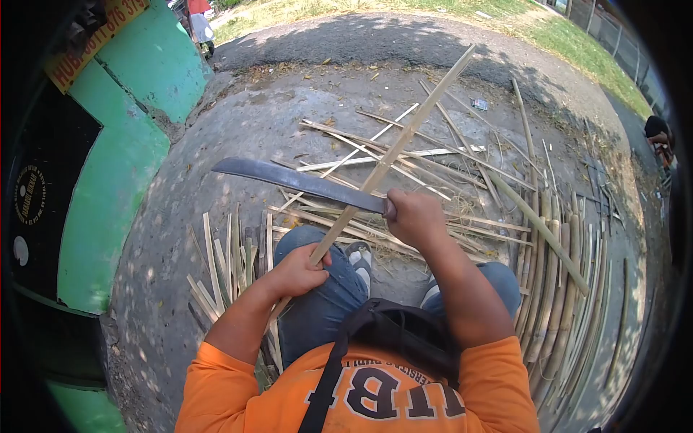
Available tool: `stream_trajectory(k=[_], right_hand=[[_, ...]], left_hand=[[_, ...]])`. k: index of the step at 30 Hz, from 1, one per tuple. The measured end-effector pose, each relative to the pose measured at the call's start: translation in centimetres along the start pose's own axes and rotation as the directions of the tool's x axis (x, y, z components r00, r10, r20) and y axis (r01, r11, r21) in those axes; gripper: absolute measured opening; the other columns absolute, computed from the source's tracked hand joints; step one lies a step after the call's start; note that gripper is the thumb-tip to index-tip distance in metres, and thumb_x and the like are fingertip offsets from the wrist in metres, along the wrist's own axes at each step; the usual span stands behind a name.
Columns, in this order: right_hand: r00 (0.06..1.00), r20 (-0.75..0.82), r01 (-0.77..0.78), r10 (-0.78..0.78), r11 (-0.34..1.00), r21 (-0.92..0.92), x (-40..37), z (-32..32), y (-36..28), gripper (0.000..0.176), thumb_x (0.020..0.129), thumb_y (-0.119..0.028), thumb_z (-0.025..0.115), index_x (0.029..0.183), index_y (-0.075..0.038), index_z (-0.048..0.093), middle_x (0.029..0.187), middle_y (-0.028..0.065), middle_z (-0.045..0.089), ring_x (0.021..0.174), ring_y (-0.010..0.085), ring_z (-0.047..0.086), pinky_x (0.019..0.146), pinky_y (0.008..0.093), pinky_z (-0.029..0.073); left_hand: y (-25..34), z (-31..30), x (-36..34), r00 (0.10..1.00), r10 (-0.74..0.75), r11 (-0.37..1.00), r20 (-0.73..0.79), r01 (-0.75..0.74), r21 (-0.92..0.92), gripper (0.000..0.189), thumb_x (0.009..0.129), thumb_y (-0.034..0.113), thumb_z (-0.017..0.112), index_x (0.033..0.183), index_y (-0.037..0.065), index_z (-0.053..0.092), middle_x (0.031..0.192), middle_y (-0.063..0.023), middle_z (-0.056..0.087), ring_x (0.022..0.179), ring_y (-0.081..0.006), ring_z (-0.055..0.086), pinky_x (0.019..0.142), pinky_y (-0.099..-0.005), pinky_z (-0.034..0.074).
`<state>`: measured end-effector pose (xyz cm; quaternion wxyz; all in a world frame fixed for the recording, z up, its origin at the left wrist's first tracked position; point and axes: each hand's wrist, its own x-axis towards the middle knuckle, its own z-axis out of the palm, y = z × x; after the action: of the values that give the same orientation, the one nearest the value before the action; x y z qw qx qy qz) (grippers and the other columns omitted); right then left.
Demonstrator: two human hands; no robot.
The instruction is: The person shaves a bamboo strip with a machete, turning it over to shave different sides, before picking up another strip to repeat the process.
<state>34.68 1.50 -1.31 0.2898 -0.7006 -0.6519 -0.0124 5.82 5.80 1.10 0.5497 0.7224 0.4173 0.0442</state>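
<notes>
My left hand (297, 272) grips the near end of a long bamboo strip (404, 137) that slants up and away to the right over my knees. My right hand (413, 216) is closed on the handle of a long dark machete (296, 180). Its blade points left and lies across the bamboo strip about a third of the way up. I wear blue jeans and an orange shirt, and a black bag strap crosses my chest.
Split bamboo strips (404, 155) lie scattered on the concrete ahead. Thicker bamboo slats (563, 289) are piled at my right, thin ones (227, 263) at my left. A green wall (123, 166) stands at left. Another person's hand (658, 137) shows at far right.
</notes>
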Motion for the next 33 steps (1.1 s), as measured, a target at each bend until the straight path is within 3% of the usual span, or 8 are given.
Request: stream_trajectory(k=[2, 6, 9, 13, 17, 21, 25, 33], right_hand=[[0.997, -0.012, 0.075, -0.074, 0.997, 0.019, 0.0, 0.2, 0.2, 0.010, 0.088, -0.018, 0.062, 0.085, -0.009, 0.062, 0.070, 0.0171, 0.065, 0.070, 0.0422, 0.066, 0.065, 0.0551, 0.052], [0.985, -0.073, -0.148, 0.154, 0.986, 0.079, 1.4, -0.3, 2.9, 0.008, 0.086, -0.016, 0.064, 0.085, -0.008, 0.063, 0.075, 0.0183, 0.066, 0.073, 0.0426, 0.066, 0.066, 0.0544, 0.052], [0.987, -0.069, -0.143, 0.144, 0.990, 0.012, 1.3, -0.5, 3.4, 0.009, 0.085, -0.022, 0.068, 0.086, -0.013, 0.067, 0.080, 0.0158, 0.071, 0.078, 0.0400, 0.069, 0.068, 0.0532, 0.054], [0.993, -0.046, -0.104, 0.107, 0.993, 0.057, 0.5, -0.7, 1.9, 0.010, 0.083, -0.022, 0.070, 0.086, -0.013, 0.066, 0.078, 0.0157, 0.071, 0.076, 0.0395, 0.070, 0.068, 0.0532, 0.054], [0.991, 0.061, 0.115, -0.116, 0.993, 0.015, -0.5, 0.0, -1.0, 0.012, 0.085, -0.023, 0.067, 0.086, -0.011, 0.065, 0.073, 0.0146, 0.070, 0.068, 0.0375, 0.070, 0.063, 0.0517, 0.054], [0.999, 0.027, 0.038, -0.038, 0.999, 0.010, -0.3, 0.4, -0.5, 0.008, 0.085, -0.017, 0.066, 0.083, -0.010, 0.063, 0.071, 0.0138, 0.068, 0.067, 0.0386, 0.068, 0.064, 0.0515, 0.053], [0.978, -0.116, -0.165, 0.174, 0.983, 0.084, 1.5, 0.0, 3.4, 0.011, 0.088, -0.019, 0.064, 0.085, -0.008, 0.063, 0.075, 0.0176, 0.068, 0.073, 0.0413, 0.067, 0.066, 0.0534, 0.053], [0.998, -0.018, -0.057, 0.058, 0.997, 0.045, 0.3, -1.0, 0.9, 0.010, 0.085, -0.023, 0.067, 0.086, -0.012, 0.067, 0.077, 0.0155, 0.071, 0.075, 0.0386, 0.070, 0.067, 0.0507, 0.055]], left_hand=[[0.0, -0.1, 0.0, 1.000, -0.001, 1.000, 0.003, 0.001, 0.012, 0.021, 0.082, 0.005, 0.072, 0.098, 0.007, 0.059, 0.074, 0.0045, 0.052, 0.069, -0.0073, 0.049, 0.063, -0.0274, 0.042], [-0.5, -0.5, -0.1, 0.999, -0.032, 0.998, 0.034, 0.033, -0.048, 0.022, 0.081, 0.006, 0.073, 0.098, 0.007, 0.059, 0.075, 0.0039, 0.052, 0.069, -0.0076, 0.049, 0.063, -0.0274, 0.042], [-0.6, -0.6, 0.2, 0.999, -0.005, 1.000, 0.039, 0.005, -0.001, 0.022, 0.082, 0.006, 0.073, 0.099, 0.006, 0.058, 0.076, 0.0040, 0.052, 0.069, -0.0074, 0.050, 0.063, -0.0272, 0.042], [-0.2, -0.4, 0.2, 0.998, -0.032, 0.999, 0.048, 0.033, -0.027, 0.022, 0.083, 0.007, 0.073, 0.099, 0.006, 0.058, 0.076, 0.0044, 0.052, 0.069, -0.0071, 0.049, 0.063, -0.0272, 0.042], [0.0, -0.1, 0.2, 0.999, -0.014, 1.000, 0.038, 0.014, 0.010, 0.022, 0.084, 0.008, 0.073, 0.101, 0.006, 0.059, 0.077, 0.0048, 0.052, 0.069, -0.0069, 0.049, 0.063, -0.0271, 0.042], [-0.1, -0.5, 0.1, 0.997, -0.047, 0.999, 0.054, 0.047, 0.017, 0.024, 0.084, 0.008, 0.074, 0.103, 0.007, 0.059, 0.077, 0.0050, 0.052, 0.069, -0.0067, 0.049, 0.063, -0.0264, 0.042], [-0.3, -0.7, 0.2, 0.998, -0.035, 0.999, 0.045, 0.035, 0.000, 0.023, 0.084, 0.008, 0.075, 0.101, 0.007, 0.060, 0.077, 0.0053, 0.052, 0.069, -0.0062, 0.049, 0.062, -0.0251, 0.041], [0.1, -0.4, 0.4, 0.996, -0.063, 0.997, 0.067, 0.066, -0.036, 0.027, 0.084, 0.013, 0.081, 0.101, 0.008, 0.061, 0.079, 0.0054, 0.053, 0.071, -0.0058, 0.050, 0.063, -0.0250, 0.041]])
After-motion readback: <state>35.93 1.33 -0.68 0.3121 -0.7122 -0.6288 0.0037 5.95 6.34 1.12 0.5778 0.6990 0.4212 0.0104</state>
